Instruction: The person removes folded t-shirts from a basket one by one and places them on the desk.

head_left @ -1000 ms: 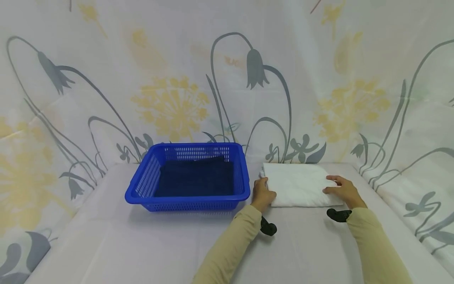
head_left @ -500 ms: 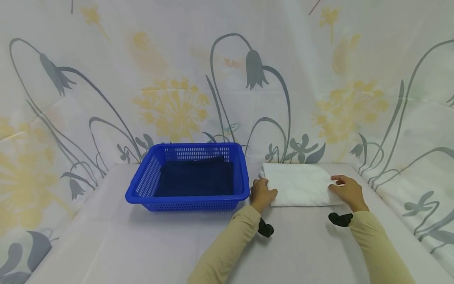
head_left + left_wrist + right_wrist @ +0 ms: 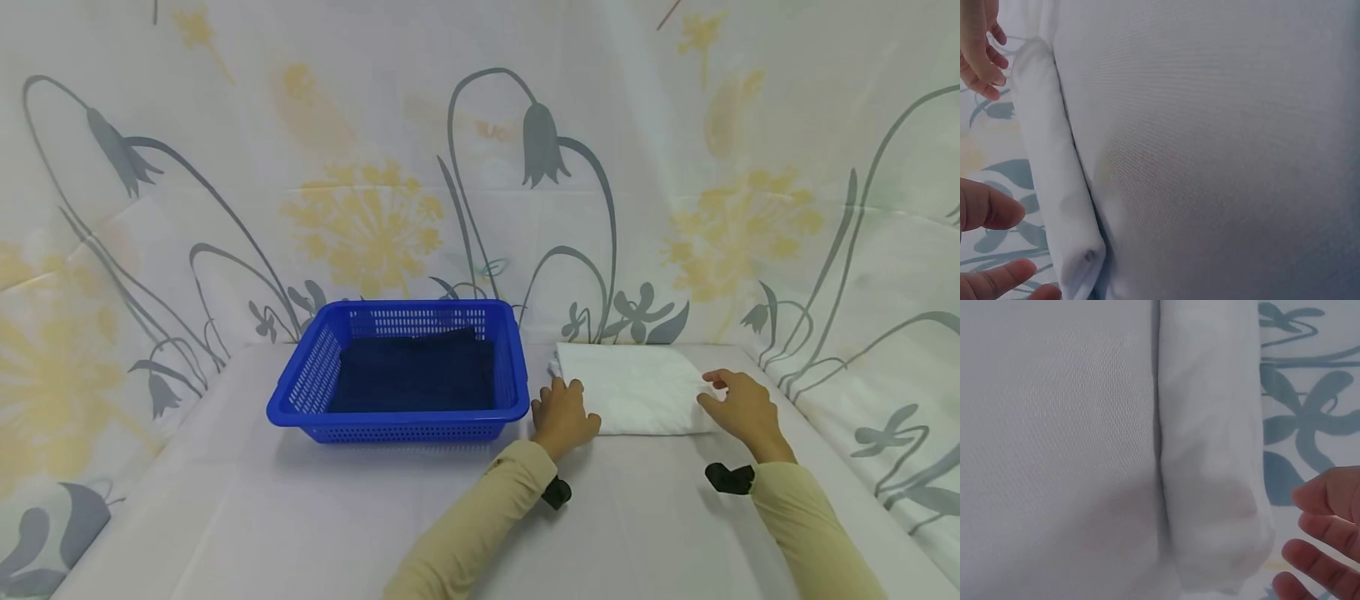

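Note:
A folded white cloth (image 3: pixel 633 387) lies flat on the right part of the table, its folded edge facing me. My left hand (image 3: pixel 564 418) is over its left front corner, fingers spread; in the left wrist view the fingertips (image 3: pixel 1007 209) show a gap from the cloth (image 3: pixel 1054 156). Just off the cloth's right side is my right hand (image 3: pixel 746 412), fingers loosely bent and holding nothing. The right wrist view has the right hand (image 3: pixel 1332 528) apart from the cloth (image 3: pixel 1210 425).
Left of the cloth stands a blue plastic basket (image 3: pixel 397 427) with a folded dark navy cloth (image 3: pixel 412 375) inside. A white sheet (image 3: pixel 300 517) covers the table. Behind hangs a flower-patterned curtain (image 3: pixel 420 100).
Both hands have drawn back from the white cloth: the right one to the right and toward me, the left one slightly right and toward me. Cloth and basket stay put.

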`<state>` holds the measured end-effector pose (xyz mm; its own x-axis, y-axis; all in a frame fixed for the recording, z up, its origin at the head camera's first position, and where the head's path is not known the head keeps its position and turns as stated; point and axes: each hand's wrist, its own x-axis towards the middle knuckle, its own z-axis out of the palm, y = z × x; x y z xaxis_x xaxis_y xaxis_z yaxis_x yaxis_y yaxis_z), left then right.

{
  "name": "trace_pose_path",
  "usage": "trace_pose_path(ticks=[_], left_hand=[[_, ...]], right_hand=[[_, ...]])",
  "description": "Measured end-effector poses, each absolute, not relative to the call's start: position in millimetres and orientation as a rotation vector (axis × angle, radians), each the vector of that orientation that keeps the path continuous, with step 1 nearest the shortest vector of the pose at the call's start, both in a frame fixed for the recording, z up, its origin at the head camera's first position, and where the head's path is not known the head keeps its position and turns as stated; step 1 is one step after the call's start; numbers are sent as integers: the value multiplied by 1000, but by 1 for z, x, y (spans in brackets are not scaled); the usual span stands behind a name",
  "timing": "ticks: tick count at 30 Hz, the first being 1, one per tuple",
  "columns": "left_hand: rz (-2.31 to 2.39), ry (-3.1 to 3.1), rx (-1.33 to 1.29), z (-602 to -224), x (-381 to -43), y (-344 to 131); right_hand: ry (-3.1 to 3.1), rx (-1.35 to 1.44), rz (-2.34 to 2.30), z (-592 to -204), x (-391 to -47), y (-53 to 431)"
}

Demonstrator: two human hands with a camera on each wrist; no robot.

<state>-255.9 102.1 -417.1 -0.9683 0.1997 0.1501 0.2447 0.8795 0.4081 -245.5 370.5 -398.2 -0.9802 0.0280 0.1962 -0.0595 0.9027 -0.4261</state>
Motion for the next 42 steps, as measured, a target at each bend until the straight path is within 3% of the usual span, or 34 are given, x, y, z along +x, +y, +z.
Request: trace_pose_path(ticks=[11, 27, 42], left_hand=[[-498, -2783, -599, -411, -244, 93], [-628, -2734, -916, -385, -230, 75], [-699, -2586, -978, -348, -212, 45]], right_hand=[[-2780, 119, 553, -389, -235, 367], [-2599, 261, 575, -364, -219, 332], [-2524, 373, 761, -327, -201, 281]])
